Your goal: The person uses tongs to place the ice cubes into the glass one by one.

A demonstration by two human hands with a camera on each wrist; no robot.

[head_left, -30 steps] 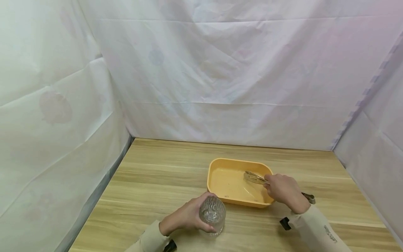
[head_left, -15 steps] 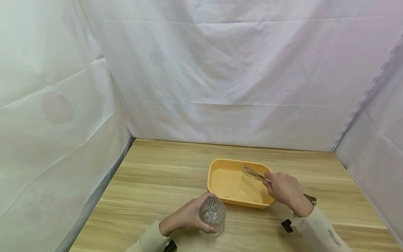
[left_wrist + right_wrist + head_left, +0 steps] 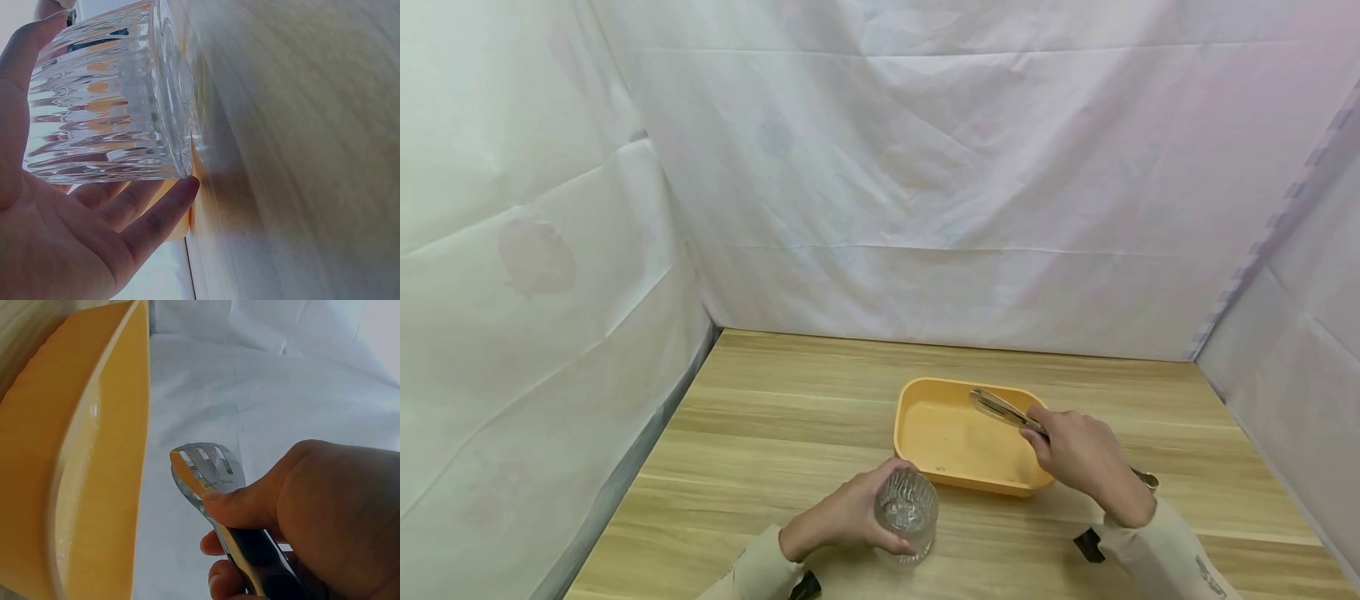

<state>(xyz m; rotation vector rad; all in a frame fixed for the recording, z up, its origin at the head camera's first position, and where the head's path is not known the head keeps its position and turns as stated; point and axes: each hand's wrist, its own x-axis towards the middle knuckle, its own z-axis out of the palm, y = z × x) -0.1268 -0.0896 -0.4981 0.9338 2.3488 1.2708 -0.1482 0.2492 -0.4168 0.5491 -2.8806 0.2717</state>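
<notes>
My left hand (image 3: 857, 508) is curled round a clear ribbed glass (image 3: 100, 106) standing on the table, thumb on one side and fingers on the other. In my right hand (image 3: 1084, 457) is a pair of metal tongs (image 3: 209, 464) with slotted heads and dark grip patches on the handle. The tongs' two heads lie close together, above a yellow rectangular tray (image 3: 973, 482). Whether anything thin sits between the heads, I cannot tell. Near the tray's front left corner a few tiny marks show on its floor.
The tray stands just beyond the glass on a wood-grain table (image 3: 775, 417). White cloth (image 3: 925, 192) hangs behind the table and along both sides. A black strap piece (image 3: 1089, 545) hangs at the right sleeve.
My right hand has raised the tongs from low inside the tray, and their heads have shifted up and slightly left. The left hand and the glass have stayed in place.
</notes>
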